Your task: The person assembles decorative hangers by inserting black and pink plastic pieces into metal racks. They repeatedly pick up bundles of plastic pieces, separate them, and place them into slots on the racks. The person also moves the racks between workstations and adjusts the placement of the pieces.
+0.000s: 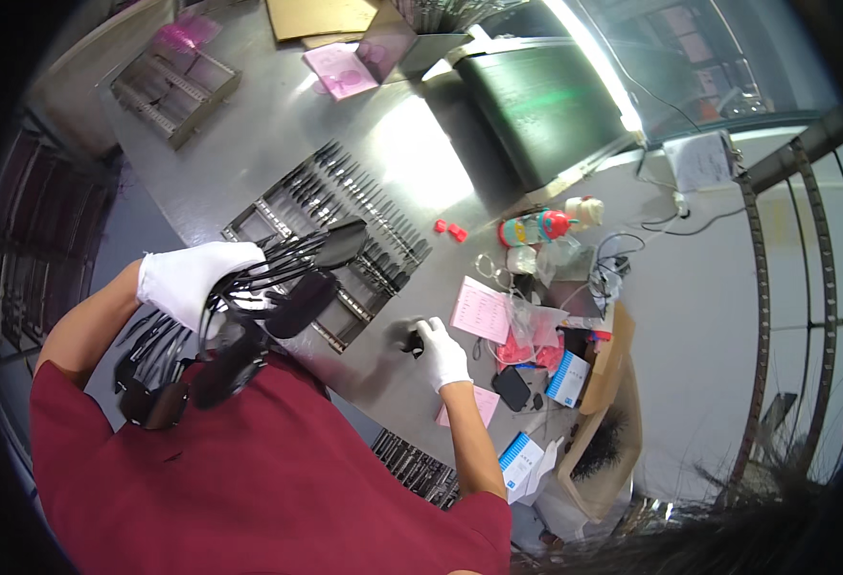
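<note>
My left hand (pixel 196 278), in a white glove, is closed round a thick bunch of long black kitchen utensils. Broad black spatula-like heads (pixel 302 305) fan out from it toward my chest and over the table. Their far ends overlap a metal rack (pixel 350 321) filled with rows of dark, slender pieces. My right hand (pixel 443 355), also gloved in white, is low over the metal table, right of the rack. Its fingers are bent at a small black object (pixel 415 342), whose kind I cannot make out.
A second metal rack (pixel 174 96) stands at the far left of the table. At the back is a large dark machine (pixel 536 105). On the right lie two small red pieces (pixel 450 230), a bottle (pixel 527 228), pink sheets (pixel 481 309), a black phone-like object (pixel 512 389) and a cardboard box (pixel 608 359).
</note>
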Demonstrator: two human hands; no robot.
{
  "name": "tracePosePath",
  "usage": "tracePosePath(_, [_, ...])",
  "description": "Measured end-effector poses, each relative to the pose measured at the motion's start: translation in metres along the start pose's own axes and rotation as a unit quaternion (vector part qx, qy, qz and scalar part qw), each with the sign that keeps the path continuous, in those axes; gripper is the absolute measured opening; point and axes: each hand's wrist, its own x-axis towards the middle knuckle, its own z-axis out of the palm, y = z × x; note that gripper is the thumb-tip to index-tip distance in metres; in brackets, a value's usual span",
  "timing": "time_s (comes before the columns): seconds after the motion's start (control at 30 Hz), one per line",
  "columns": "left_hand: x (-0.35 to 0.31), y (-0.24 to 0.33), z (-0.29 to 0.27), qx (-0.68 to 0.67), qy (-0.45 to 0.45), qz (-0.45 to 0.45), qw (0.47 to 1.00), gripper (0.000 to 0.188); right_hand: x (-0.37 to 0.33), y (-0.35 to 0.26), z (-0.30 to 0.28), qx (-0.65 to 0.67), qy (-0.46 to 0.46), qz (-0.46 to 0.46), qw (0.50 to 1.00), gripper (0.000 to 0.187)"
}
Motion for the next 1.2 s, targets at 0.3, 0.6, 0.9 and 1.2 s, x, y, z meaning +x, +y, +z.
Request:
tracePosePath(0.3, [-0.043,-0.002,0.010,-0.056,0.063,-0.070,0.994,0.088,0.011,0.047,0.078,0.185,0.022,-0.052,0.981,0.048])
tracePosePath(0.6, [0.014,-0.006,0.010,-0.088,-0.039,0.152,0.984,0.063,0.007,-0.135,-0.147,0.027,0.339,-0.200,0.919,0.079])
tracePosePath(0.9, [-0.067,-0.022,-0.112,0.241,-0.069,0.093,0.964,0.071,0.041,-0.279,-0.175,-0.010,-0.120,-0.225,0.967,0.009])
tracePosePath(1.2, [-0.105,-0.066,-0.175,-0.228,-0.225,0.236,0.917,0.060,0.087,-0.449,-0.270,-0.206,0.212,-0.347,0.890,0.054])
